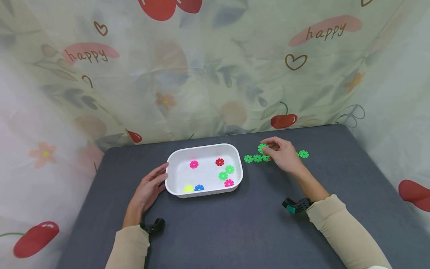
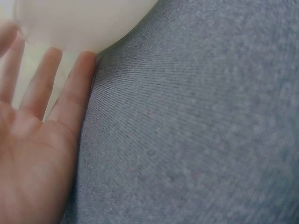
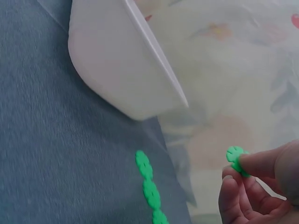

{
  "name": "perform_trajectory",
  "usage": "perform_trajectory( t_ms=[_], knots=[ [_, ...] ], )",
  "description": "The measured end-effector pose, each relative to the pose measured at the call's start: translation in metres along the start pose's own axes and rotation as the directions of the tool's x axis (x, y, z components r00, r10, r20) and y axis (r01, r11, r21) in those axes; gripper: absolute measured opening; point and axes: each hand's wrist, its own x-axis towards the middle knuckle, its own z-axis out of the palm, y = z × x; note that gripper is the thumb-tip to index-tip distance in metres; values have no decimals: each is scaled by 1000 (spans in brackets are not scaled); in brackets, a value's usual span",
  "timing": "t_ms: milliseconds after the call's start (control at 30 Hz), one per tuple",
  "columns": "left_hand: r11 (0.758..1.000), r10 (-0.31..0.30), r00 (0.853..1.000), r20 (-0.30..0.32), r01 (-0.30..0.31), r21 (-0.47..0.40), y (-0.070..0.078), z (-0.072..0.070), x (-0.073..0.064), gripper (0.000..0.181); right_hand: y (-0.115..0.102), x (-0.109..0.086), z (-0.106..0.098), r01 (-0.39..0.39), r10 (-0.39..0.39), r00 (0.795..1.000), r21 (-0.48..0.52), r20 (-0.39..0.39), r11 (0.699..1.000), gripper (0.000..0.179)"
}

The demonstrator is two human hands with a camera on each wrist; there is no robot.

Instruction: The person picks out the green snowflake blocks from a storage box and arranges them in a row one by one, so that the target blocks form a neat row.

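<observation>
A white plastic tray [image 1: 206,173] stands on the table with several small notched flower discs inside: pink, red, green, yellow and blue. My left hand [image 1: 147,188] rests against its left end; in the left wrist view the fingers [image 2: 74,93] are extended, their tips at the tray's outer wall [image 2: 84,23]. Right of the tray, my right hand [image 1: 284,155] pinches a green flower disc [image 1: 262,148] between thumb and fingers, raised above the table in the right wrist view. Below it lies a row of green discs [image 1: 248,159], partly hidden behind the hand.
The dark grey table [image 1: 215,231] ends at a patterned curtain [image 1: 208,93] hanging behind it. At the right end of the row, another green disc [image 1: 304,154] shows past my right hand. Each wrist carries a black strap device [image 1: 297,205].
</observation>
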Motion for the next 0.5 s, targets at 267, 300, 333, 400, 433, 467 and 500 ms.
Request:
perform_trajectory(
  t_ms=[267,300,333,400,433,467,500],
  knots=[
    [1000,1,1000,-3,-1,5,1,-1,0,63,16,0,-20,-34,35,998,12,-50,999,37],
    [1000,2,1000,-4,-2,8,1,-1,0,63,19,0,-22,-41,42,997,13,-59,999,37],
    [1000,3,1000,-3,-3,8,1,-1,-1,63,21,-1,-24,-49,50,996,15,-68,999,37],
    [1000,2,1000,2,-2,10,1,-1,-1,63,26,-2,-29,-60,62,995,22,-83,998,38],
    [1000,2,1000,3,-2,12,1,-1,-1,63,29,-2,-31,-64,66,994,28,-90,998,39],
    [1000,2,1000,3,-2,13,1,-1,-1,63,31,-3,-33,-67,70,993,33,-99,997,39],
    [1000,3,1000,7,-4,14,1,-1,-1,63,34,-3,-35,-69,73,991,35,-109,997,40]
  ],
)
